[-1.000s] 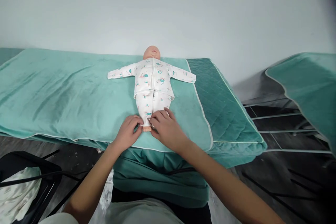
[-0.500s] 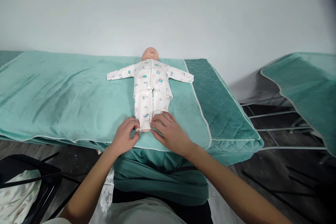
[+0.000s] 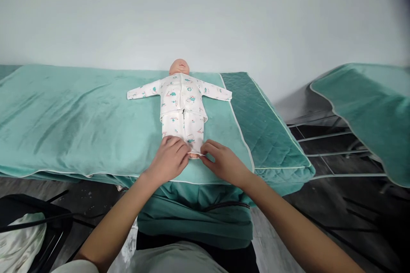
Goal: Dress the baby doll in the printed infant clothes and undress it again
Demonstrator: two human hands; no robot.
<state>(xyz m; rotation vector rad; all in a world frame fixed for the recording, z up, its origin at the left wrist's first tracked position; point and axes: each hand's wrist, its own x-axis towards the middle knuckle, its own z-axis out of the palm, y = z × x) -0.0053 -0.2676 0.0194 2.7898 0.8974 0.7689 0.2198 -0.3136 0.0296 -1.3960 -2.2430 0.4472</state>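
A baby doll (image 3: 179,67) lies on its back on a teal blanket (image 3: 80,115), arms spread, dressed in a white printed top and matching trousers (image 3: 183,124). My left hand (image 3: 169,160) rests over the bottom of the trouser legs, fingers curled and pinching the right leg's cuff. My right hand (image 3: 222,163) pinches the same cuff from the other side, just right of the doll's feet. A bit of the doll's foot shows between my fingers.
The blanket covers a low bed against a white wall, with a darker quilted teal layer (image 3: 272,136) at its right end. Another teal-covered bed (image 3: 371,111) stands at the far right. A black chair with white cloth (image 3: 19,239) sits lower left. The floor is dark.
Both hands shifted from the doll's left-hand trouser leg to the right-hand one; my left hand now covers the first cuff. The view has drifted slightly rightward.
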